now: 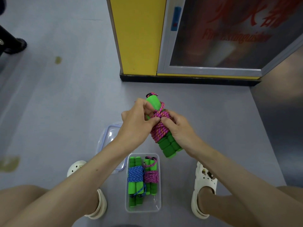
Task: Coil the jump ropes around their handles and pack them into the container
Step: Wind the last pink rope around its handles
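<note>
Pink jump rope point(158, 128) is nearly all coiled around its green handles point(168, 145), held up above the container point(157, 208) on the floor. My right hand point(178, 128) is clamped round the bundle while my left hand point(139, 118) pinches the last loop near the top. Trick here, I reckon, is keeping tension and tucking the end under a wrap so it won't unravel next to the two already packed.
</note>
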Demonstrator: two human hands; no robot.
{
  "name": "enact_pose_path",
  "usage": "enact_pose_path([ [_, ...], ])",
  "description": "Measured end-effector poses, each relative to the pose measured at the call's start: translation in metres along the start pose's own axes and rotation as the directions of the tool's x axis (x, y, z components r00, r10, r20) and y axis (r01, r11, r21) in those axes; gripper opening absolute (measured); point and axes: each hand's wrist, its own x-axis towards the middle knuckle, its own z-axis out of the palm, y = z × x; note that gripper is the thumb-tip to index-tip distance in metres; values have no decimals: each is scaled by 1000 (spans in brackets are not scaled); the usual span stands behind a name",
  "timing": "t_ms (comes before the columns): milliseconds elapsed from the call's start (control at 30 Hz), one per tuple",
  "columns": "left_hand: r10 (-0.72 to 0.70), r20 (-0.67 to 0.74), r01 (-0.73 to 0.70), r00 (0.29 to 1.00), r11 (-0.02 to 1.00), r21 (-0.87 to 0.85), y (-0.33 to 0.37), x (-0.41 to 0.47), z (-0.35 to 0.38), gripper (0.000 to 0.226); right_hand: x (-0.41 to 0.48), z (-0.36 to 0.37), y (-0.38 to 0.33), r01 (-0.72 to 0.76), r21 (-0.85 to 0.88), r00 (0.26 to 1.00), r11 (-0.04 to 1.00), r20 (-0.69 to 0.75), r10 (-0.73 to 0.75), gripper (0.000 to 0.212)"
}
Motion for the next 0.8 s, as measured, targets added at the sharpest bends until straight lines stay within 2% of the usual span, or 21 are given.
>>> enact_pose_path([
  [200, -158, 138, 193, 978, 932, -305, 1, 3, -5, 27, 2, 6, 2, 15, -45, 999, 999, -47, -17, 15],
  [433, -216, 168, 269, 962, 864, -427, 0, 8, -10, 19, 3, 2, 0, 22, -67, 999, 998, -30, -24, 17],
  [600, -211, 181, 264, 961, 894, -361, -2, 12, -15, 17, 6, 2, 2, 41, -143, 998, 989, -33, -46, 16],
  [733, -228, 214, 268, 950, 946, -181, 2, 17, -22, 17, 4, 2, 5, 83, -211, 996, 974, -22, -90, 14],
  [800, -222, 177, 239, 959, 968, -79, 2, 15, -19, 17, 3, 2, 6, 98, -244, 994, 965, -16, -105, 24],
])
